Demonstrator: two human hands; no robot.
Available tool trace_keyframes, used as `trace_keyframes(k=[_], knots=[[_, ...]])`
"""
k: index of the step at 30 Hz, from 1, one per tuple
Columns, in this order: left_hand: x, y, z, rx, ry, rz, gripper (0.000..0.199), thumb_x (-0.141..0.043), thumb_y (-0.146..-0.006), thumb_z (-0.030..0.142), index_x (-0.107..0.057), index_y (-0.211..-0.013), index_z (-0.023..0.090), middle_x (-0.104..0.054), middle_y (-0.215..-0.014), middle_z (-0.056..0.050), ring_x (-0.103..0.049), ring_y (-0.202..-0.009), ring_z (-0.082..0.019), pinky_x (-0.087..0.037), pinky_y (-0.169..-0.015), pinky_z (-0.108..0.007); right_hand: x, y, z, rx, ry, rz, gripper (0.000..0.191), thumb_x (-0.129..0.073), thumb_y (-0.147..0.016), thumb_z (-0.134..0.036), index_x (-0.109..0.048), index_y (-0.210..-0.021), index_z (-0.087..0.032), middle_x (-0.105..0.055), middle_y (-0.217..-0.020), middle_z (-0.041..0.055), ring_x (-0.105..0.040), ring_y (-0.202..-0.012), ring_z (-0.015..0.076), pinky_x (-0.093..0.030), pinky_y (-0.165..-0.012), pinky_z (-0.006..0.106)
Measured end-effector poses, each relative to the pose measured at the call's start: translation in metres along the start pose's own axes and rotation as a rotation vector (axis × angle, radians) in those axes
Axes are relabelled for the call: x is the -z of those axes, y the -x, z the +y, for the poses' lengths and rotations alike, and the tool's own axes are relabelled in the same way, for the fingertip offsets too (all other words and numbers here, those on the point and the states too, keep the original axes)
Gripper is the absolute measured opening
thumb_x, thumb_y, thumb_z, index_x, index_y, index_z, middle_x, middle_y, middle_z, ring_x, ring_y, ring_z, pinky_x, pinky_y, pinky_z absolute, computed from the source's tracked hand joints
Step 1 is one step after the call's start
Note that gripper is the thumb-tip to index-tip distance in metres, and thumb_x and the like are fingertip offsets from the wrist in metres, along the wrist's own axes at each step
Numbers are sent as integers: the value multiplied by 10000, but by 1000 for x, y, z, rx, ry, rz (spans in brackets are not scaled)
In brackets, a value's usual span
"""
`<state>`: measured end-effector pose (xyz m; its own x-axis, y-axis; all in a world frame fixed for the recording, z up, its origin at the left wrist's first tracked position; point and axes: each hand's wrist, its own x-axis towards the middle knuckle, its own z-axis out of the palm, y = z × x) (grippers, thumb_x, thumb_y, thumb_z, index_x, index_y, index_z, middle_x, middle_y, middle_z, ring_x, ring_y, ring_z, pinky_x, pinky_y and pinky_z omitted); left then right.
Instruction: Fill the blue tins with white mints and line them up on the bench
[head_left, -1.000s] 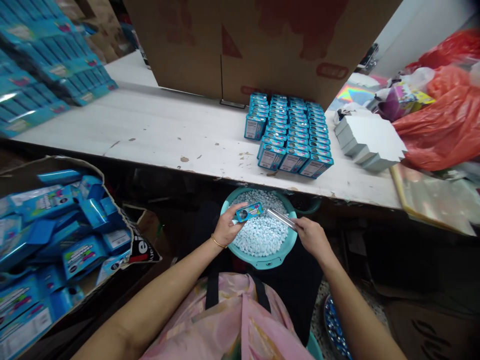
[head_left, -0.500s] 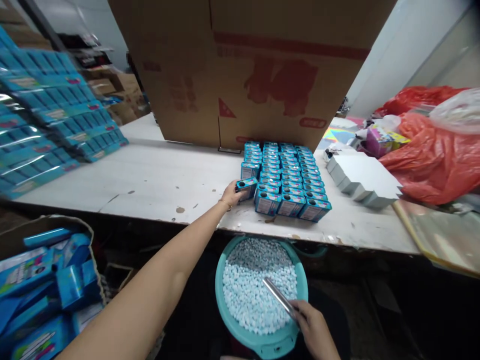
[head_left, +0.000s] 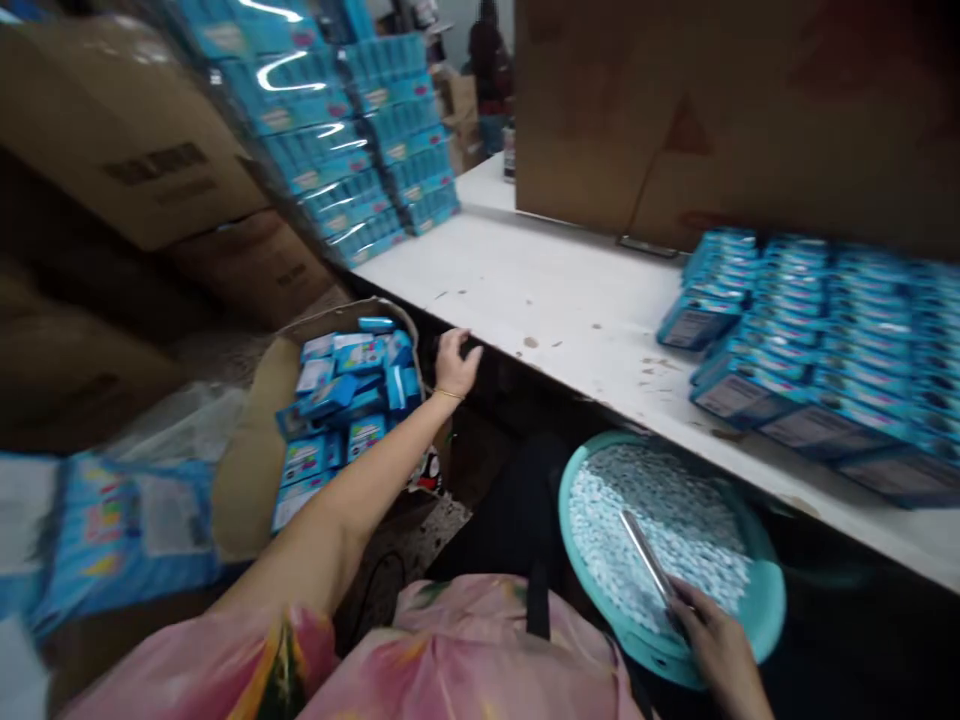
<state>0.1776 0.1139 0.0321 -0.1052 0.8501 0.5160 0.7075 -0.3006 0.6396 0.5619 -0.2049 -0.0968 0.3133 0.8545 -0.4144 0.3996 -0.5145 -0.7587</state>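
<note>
My left hand (head_left: 457, 362) hangs at the white table's front edge, its fingers loosely curved and apart with nothing visible between them. It is close to the right rim of a cardboard box (head_left: 251, 440) full of small blue boxes (head_left: 352, 390). My right hand (head_left: 709, 630) grips a shiny, narrow metal scoop (head_left: 646, 555). The scoop's far end lies over small pale blue pieces (head_left: 607, 530), like candies or pellets, in a round turquoise basin (head_left: 769, 590). On the table (head_left: 555, 280), blue boxes (head_left: 795, 340) stand in close rows at the right.
Wrapped stacks of blue packs (head_left: 322, 150) rise at the table's left end. A large carton (head_left: 600, 120) stands along the table's back. Brown cartons (head_left: 135, 130) and a blue printed bag (head_left: 135, 520) lie at the left. A person (head_left: 491, 70) is far behind.
My left hand has let go of the blue box at the rows and moved left, off the table toward the cardboard box. The view has turned left. My right hand still holds the scoop.
</note>
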Motion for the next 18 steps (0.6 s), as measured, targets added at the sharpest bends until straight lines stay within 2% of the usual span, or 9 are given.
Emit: trace_keyframes(k=[1, 2, 3, 4, 6, 8, 12, 15, 18], knots=[[35, 11, -33, 131, -121, 43, 406, -517, -732, 283, -466, -1095, 109, -496, -1099, -128, -506, -993, -201, -403, -881, -328, -3, -1, 4, -32, -5, -17, 410, -556, -592, -436, -648, -914, -199, -680, -854, 67, -621, -785, 236, -490, -720, 314], [67, 24, -63, 252, -254, 32, 412, -536, -711, 296, -481, -1066, 92, -524, -1047, -132, -517, -965, -214, -405, -868, -337, -5, 0, 6, -61, -5, -30, 451, -554, -584, -455, -640, -932, -181, -683, -815, 60, -628, -729, 228, -498, -675, 305], [94, 37, -90, 353, -364, -39, 415, -556, -691, 321, -506, -1026, 81, -549, -1001, -135, -524, -949, -230, -404, -858, -347, -7, 1, 5, -81, 2, -38, 482, -548, -580, -470, -636, -942, -165, -684, -776, 54, -629, -672, 216, -502, -631, 293], [115, 49, -112, 428, -432, -147, 425, -559, -684, 367, -526, -994, 78, -566, -970, -137, -532, -932, -240, -407, -842, -350, -8, 3, 3, -89, 14, -41, 498, -540, -577, -480, -637, -940, -153, -682, -741, 48, -624, -622, 203, -501, -594, 281], [139, 72, -142, 534, -498, -306, 503, -535, -677, 480, -535, -989, 85, -584, -955, -134, -541, -916, -247, -412, -818, -342, -10, 8, -5, -76, 50, -32, 487, -527, -575, -485, -652, -905, -149, -679, -701, 43, -610, -568, 184, -491, -549, 261], [145, 88, -156, 585, -515, -379, 549, -447, -705, 562, -536, -1009, 114, -586, -977, -126, -541, -931, -244, -410, -809, -329, -11, 12, -12, -50, 77, -16, 465, -517, -573, -485, -665, -866, -157, -678, -691, 41, -602, -553, 178, -484, -532, 253], [140, 103, -159, 660, -562, -371, 553, -342, -749, 580, -515, -1077, 170, -513, -1118, -143, -463, -1065, -293, -377, -853, -391, -11, 15, -16, -22, 98, 5, 424, -524, -551, -478, -681, -808, -179, -679, -679, 40, -600, -567, 188, -479, -546, 262], [143, 107, -160, 751, -614, -356, 617, -474, -670, 575, -455, -1153, 192, -398, -1224, -165, -391, -1128, -354, -354, -869, -465, -11, 16, -12, -34, 112, -2, 404, -545, -529, -470, -686, -790, -195, -684, -687, 39, -609, -591, 203, -482, -582, 276], [152, 109, -160, 821, -542, -435, 780, -662, -499, 513, -427, -1182, 220, -270, -1291, -147, -399, -1130, -355, -347, -913, -439, -12, 16, -6, -57, 115, -18, 409, -542, -537, -460, -686, -811, -194, -682, -661, 37, -613, -572, 207, -483, -572, 282]])
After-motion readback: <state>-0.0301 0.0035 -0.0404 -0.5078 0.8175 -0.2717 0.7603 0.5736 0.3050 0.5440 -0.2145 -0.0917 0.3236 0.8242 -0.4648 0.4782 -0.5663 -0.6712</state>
